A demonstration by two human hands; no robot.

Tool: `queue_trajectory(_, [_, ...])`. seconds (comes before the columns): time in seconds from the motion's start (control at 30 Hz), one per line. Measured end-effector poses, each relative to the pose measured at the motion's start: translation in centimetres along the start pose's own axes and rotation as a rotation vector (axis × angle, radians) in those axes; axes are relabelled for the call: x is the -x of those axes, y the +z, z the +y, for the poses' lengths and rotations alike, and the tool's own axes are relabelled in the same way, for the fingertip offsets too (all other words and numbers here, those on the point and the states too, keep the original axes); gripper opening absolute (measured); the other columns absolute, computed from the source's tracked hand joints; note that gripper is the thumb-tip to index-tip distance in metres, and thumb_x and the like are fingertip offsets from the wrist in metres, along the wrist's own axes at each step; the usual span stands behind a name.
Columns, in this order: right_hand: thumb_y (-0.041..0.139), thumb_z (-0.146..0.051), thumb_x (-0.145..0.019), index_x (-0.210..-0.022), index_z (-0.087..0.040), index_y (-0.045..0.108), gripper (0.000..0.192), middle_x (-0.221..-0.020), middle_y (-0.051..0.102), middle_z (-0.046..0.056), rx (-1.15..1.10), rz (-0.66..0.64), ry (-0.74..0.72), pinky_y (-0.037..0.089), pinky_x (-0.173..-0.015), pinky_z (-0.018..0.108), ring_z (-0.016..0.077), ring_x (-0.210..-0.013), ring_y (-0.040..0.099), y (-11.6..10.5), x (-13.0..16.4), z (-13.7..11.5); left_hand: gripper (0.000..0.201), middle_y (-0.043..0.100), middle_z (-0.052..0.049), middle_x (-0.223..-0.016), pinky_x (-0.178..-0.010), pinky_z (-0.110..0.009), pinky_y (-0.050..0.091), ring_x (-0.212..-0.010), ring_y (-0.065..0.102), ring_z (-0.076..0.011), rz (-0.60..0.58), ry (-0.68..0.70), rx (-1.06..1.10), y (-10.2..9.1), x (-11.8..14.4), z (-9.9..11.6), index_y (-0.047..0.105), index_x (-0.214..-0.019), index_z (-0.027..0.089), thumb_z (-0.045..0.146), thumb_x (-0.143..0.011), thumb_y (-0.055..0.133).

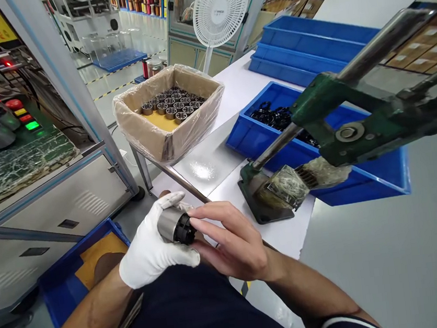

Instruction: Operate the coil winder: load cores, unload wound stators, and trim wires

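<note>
My left hand (144, 254), in a white glove, is wrapped round a grey metal cylinder (168, 223) in front of my body. A black plastic insert (185, 230) with slots sticks out of the cylinder's right end. The bare fingertips of my right hand (233, 238) pinch at this insert from the right; how deep it sits in the cylinder is hidden. Just beyond my hands stands a green hand press (253, 194), its base on the white tabletop and a plastic-wrapped block (287, 186) at its working end.
A plastic-lined cardboard box (160, 139) holds several metal rings with black inserts. Behind the press, a blue bin (370, 178) contains black plastic parts (270, 116). Blue crates (307, 43) and a white fan (220, 8) are farther back. A machine with lit buttons (30, 122) stands left, above a blue tray (59, 292).
</note>
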State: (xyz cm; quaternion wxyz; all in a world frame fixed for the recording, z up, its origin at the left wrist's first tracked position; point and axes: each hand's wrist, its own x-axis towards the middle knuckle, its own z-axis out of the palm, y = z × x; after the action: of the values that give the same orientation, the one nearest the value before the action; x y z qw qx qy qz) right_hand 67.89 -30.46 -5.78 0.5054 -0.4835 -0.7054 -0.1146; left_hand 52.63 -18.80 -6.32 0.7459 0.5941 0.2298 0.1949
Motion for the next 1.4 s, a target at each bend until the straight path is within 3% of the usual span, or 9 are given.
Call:
queue_trajectory(0.47, [0.069, -0.007, -0.086, -0.131, -0.005, 0.054, 0.047, -0.113, 0.064, 0.021, 0.005, 0.018, -0.011, 0.059, -0.086, 0.041, 0.0256, -0.107, 0.064, 0.2, 1.1, 0.7, 0.067, 0.066, -0.008, -0.124, -0.101, -0.040, 0.053, -0.114, 0.064, -0.0292, -0.034, 0.145, -0.249, 0.1, -0.7, -0.5, 0.056, -0.131, 0.022, 0.042, -0.073, 0.082])
queue_trajectory(0.6, [0.070, -0.033, -0.092, -0.123, -0.004, 0.058, 0.044, -0.110, 0.066, 0.021, -0.014, 0.062, -0.004, 0.059, -0.087, 0.043, 0.0269, -0.107, 0.064, 0.6, 0.2, 1.3, 0.069, 0.063, -0.011, -0.134, -0.110, -0.046, 0.048, -0.127, 0.058, -0.0343, 0.078, 0.123, -0.350, 0.7, -0.9, -0.6, 0.060, -0.129, 0.019, 0.049, -0.070, 0.080])
queue_trajectory(0.77, [0.049, -0.069, -0.096, -0.115, -0.005, 0.062, 0.068, -0.113, 0.067, 0.016, -0.029, 0.108, -0.185, 0.055, -0.099, 0.034, 0.0223, -0.116, 0.062, 2.1, -1.8, 1.5, 0.058, 0.075, -0.003, -0.096, -0.092, -0.043, 0.059, -0.115, 0.065, -0.0326, 0.169, -0.009, -0.490, 3.3, -1.7, -2.6, 0.069, -0.116, 0.029, 0.062, -0.068, 0.071])
queue_trajectory(0.9, [0.037, -0.077, -0.095, -0.104, -0.012, 0.070, 0.074, -0.116, 0.067, 0.010, 0.061, -0.100, -0.294, 0.054, -0.089, 0.025, 0.0153, -0.108, 0.063, 2.8, -2.1, 3.3, 0.048, 0.066, 0.003, -0.067, -0.081, -0.034, 0.061, -0.095, 0.072, -0.0252, 0.293, 0.023, -0.529, 4.6, -3.0, -5.2, 0.070, -0.113, 0.033, 0.060, -0.079, 0.049])
queue_trajectory(0.97, [0.038, -0.071, -0.098, -0.103, -0.012, 0.069, 0.067, -0.117, 0.066, 0.010, 0.082, -0.090, -0.291, 0.053, -0.085, 0.023, 0.0130, -0.104, 0.063, 2.2, -1.8, 4.4, 0.042, 0.056, 0.005, -0.052, -0.069, -0.029, 0.060, -0.079, 0.072, -0.0220, 0.264, 0.063, -0.544, 4.4, -4.0, -5.4, 0.072, -0.107, 0.032, 0.056, -0.079, 0.051])
queue_trajectory(1.07, [0.047, -0.061, -0.099, -0.112, -0.007, 0.062, 0.057, -0.105, 0.068, 0.011, 0.132, 0.179, -0.277, 0.055, -0.083, 0.023, 0.0141, -0.099, 0.065, -0.1, -1.0, 6.0, 0.029, 0.038, 0.007, -0.041, -0.052, -0.024, 0.053, -0.060, 0.066, -0.0194, 0.150, 0.190, -0.610, 4.4, -7.0, -4.0, 0.073, -0.096, 0.030, 0.048, -0.079, 0.058])
queue_trajectory(1.17, [0.053, -0.053, -0.099, -0.122, -0.004, 0.056, 0.054, -0.108, 0.068, 0.016, 0.276, 0.375, -0.128, 0.057, -0.092, 0.035, 0.0232, -0.111, 0.064, -4.2, 1.2, 6.7, 0.035, 0.055, 0.003, -0.059, -0.067, -0.027, 0.059, -0.072, 0.068, -0.0215, 0.041, 0.341, -0.697, 6.0, -12.8, -2.3, 0.073, -0.096, 0.023, 0.050, -0.077, 0.062])
queue_trajectory(1.27, [0.051, -0.039, -0.101, -0.129, -0.009, 0.055, 0.042, -0.116, 0.065, 0.018, 0.490, 0.470, 0.070, 0.057, -0.092, 0.044, 0.0266, -0.115, 0.062, -10.3, 4.5, 7.0, 0.046, 0.068, -0.009, -0.093, -0.099, -0.035, 0.052, -0.104, 0.066, -0.0275, 0.016, 0.424, -0.900, 7.7, -19.9, -2.5, 0.072, -0.104, 0.016, 0.047, -0.070, 0.069])
queue_trajectory(1.4, [0.054, -0.024, -0.097, -0.115, -0.015, 0.062, 0.022, -0.107, 0.068, 0.012, 0.954, 0.489, 0.480, 0.057, -0.089, 0.039, 0.0219, -0.100, 0.066, -20.5, 8.0, 9.5, 0.050, 0.068, -0.016, -0.100, -0.099, -0.049, 0.050, -0.105, 0.065, -0.0371, -0.002, 0.372, -1.201, 7.4, -25.8, -5.3, 0.071, -0.104, 0.011, 0.045, -0.067, 0.070])
